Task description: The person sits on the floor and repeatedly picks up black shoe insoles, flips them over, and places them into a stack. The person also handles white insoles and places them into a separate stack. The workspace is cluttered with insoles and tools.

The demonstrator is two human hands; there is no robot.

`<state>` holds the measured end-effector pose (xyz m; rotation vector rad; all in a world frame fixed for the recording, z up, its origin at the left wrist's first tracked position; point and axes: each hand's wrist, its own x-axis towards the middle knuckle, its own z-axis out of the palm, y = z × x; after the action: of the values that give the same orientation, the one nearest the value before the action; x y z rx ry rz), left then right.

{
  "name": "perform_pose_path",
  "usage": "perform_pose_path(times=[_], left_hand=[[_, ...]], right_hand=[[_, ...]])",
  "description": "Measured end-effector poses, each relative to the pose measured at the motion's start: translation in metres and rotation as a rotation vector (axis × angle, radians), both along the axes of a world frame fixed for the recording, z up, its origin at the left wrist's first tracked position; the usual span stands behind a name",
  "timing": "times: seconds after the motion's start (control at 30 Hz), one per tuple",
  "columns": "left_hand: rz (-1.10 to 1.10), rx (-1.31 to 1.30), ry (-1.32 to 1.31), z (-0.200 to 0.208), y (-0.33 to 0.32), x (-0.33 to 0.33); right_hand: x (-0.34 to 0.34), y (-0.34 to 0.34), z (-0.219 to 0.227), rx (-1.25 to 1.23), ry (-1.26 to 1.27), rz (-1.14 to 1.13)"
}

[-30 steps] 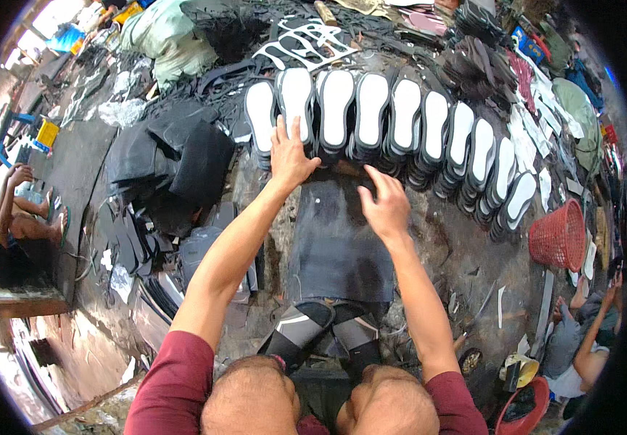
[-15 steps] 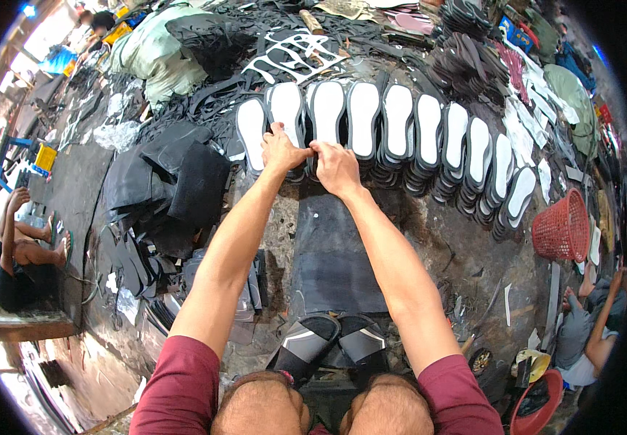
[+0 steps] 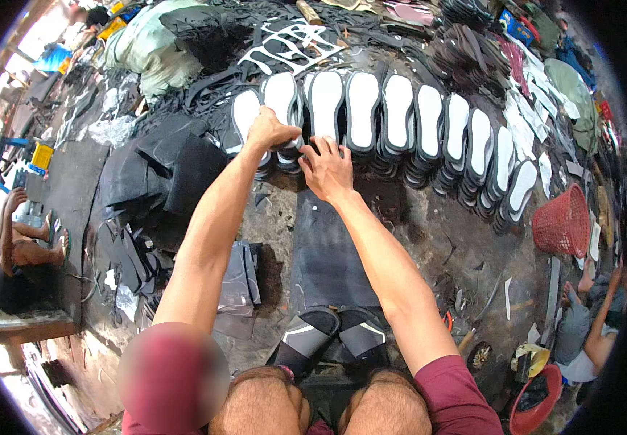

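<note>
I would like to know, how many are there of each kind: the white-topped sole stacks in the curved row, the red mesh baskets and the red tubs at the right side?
White-topped sole stacks: 10
Red mesh basket: 1
Red tub: 1
Total: 12

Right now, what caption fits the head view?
Left hand and right hand at stacked white-topped soles, red basket to the right.
</note>
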<state>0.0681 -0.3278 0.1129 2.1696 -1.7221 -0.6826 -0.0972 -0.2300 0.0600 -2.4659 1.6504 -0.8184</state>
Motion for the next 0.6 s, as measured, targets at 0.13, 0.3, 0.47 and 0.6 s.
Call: perform_pose_path(times=[0.13, 0.3, 0.47, 0.6], left_hand=[[0.03, -0.09, -0.063, -0.021, 0.007, -0.012], [0.049, -0.089, -0.172, -0.024, 0.01, -0.024], [-0.045, 0.021, -0.104, 0.0, -0.005, -0.001], [-0.052, -0.04, -0.127, -0.002, -0.005, -0.002]], right_hand=[[0.0, -0.004, -0.001, 0.046, 0.082, 0.014], [-0.011, 0.007, -0.007, -0.018, 0.173, 0.047], [-0.007, -0.001, 0.0, 0.082, 0.0, 0.053], [-0.006, -0.003, -0.005, 0.113, -0.128, 0.017]])
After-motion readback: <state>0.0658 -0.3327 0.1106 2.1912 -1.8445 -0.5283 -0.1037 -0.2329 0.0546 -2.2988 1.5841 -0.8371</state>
